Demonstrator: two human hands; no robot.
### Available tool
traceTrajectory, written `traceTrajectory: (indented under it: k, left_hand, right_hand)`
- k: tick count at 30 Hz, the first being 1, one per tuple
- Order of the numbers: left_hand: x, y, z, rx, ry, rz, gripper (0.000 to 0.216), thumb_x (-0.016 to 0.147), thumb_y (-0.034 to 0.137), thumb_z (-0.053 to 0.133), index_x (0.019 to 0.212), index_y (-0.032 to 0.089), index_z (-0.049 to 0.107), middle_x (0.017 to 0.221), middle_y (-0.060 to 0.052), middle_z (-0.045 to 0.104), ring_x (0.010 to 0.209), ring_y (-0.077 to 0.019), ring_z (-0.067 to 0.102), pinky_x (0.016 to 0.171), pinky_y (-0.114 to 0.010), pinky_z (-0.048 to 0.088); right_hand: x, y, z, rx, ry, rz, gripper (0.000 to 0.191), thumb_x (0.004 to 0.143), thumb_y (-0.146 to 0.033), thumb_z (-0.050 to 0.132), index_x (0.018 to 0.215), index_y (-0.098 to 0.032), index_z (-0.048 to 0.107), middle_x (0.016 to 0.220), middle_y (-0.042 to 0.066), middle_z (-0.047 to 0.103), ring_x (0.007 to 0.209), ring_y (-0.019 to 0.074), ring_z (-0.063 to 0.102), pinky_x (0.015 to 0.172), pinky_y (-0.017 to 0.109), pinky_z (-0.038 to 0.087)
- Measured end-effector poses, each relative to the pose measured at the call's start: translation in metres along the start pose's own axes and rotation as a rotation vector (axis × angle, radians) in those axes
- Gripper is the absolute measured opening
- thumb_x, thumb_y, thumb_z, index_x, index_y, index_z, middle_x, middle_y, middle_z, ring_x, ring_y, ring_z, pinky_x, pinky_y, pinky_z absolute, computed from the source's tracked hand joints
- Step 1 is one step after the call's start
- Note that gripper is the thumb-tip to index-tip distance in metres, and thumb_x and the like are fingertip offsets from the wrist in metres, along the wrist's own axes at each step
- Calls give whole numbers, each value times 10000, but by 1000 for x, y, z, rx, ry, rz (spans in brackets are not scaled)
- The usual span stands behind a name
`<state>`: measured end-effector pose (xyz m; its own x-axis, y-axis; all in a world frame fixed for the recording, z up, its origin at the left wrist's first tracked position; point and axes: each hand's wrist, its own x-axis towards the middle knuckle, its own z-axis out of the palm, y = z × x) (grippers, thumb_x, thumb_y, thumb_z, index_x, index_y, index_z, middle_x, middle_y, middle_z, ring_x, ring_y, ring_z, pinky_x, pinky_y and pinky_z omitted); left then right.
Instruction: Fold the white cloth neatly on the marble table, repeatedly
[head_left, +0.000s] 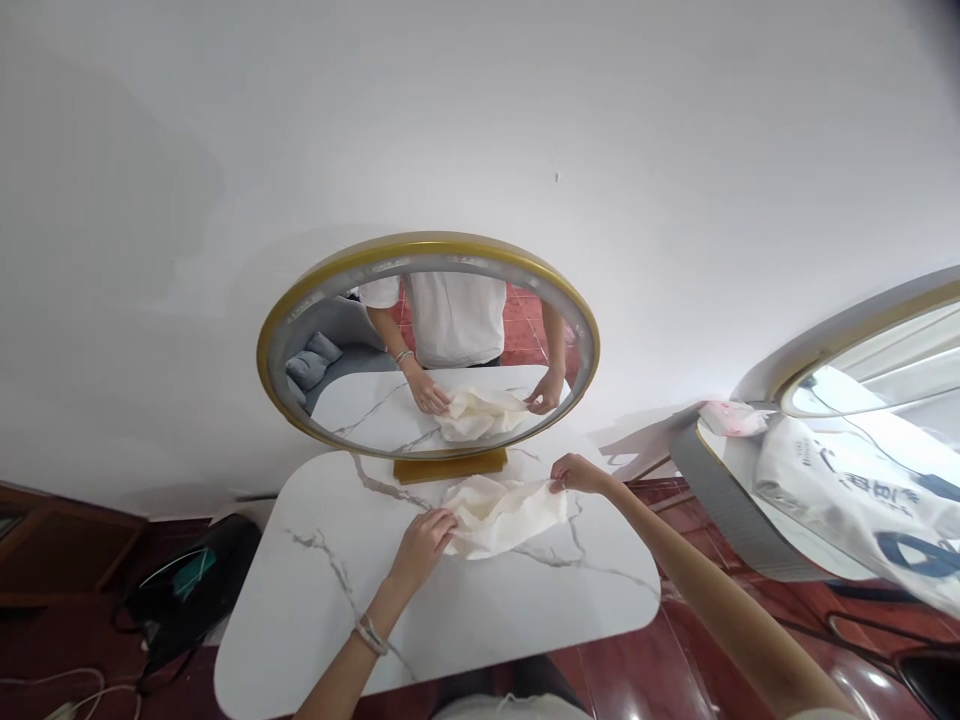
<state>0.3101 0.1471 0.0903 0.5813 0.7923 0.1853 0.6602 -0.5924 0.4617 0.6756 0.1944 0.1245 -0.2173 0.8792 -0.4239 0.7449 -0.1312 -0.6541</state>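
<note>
A thin, crumpled cream cloth (504,515) lies partly bunched on the white marbled tabletop (330,620), just in front of the mirror base. My left hand (426,548), with a bracelet on its wrist, pinches the cloth's left edge. At the opposite end, my right hand (582,474) grips the far right corner between thumb and fingers, lifting it slightly. The round gold-rimmed mirror (450,335) behind reflects the cloth and both hands.
The mirror's gold base (450,467) stands at the table's back, by the wall. To the right, a second table (720,455) holds a printed white bag (847,490), a pink-white packet (735,418) and another mirror (892,350). A black bag (191,580) sits left, near cables (90,690).
</note>
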Motion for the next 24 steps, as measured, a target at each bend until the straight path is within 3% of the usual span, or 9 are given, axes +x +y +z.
traceTrajectory:
  k: [4, 9, 13, 17, 24]
  left_hand:
    - [5, -4, -16, -136, -4, -96, 248, 903, 282, 431, 859, 214, 665, 913, -39, 695, 852, -171, 645, 765, -292, 521]
    - [13, -1, -57, -235, 42, -237, 319, 873, 431, 485, 759, 204, 678, 911, -42, 710, 781, -166, 639, 705, -269, 514]
    - [27, 21, -98, -254, 42, -291, 355, 840, 477, 515, 711, 201, 698, 921, -49, 727, 765, -168, 641, 604, -233, 489]
    - [45, 52, -135, -266, -26, -248, 341, 821, 483, 547, 689, 221, 721, 908, -38, 725, 736, -159, 637, 576, -221, 485]
    - [66, 84, -165, -226, -131, -207, 347, 821, 471, 553, 637, 229, 720, 948, -29, 708, 702, -142, 619, 545, -206, 484]
  right_hand:
    - [-10, 9, -11, 47, -7, -33, 147, 572, -304, 745, 636, -183, 691, 601, 3, 645, 609, 151, 585, 563, 232, 429]
    - [-28, 8, -34, 78, -10, -109, 212, 629, -387, 720, 640, -175, 707, 602, 27, 660, 619, 168, 612, 569, 246, 448]
    - [-51, -3, -60, 79, 43, -164, 208, 633, -388, 721, 694, -189, 729, 669, 33, 694, 669, 182, 633, 617, 260, 478]
    - [-81, -21, -89, 45, 191, -237, 170, 656, -378, 710, 693, -213, 730, 724, 25, 712, 704, 182, 641, 665, 264, 497]
    - [-125, -40, -118, -69, 299, -302, 178, 734, -391, 643, 677, -229, 691, 673, 15, 696, 637, 168, 622, 621, 269, 489]
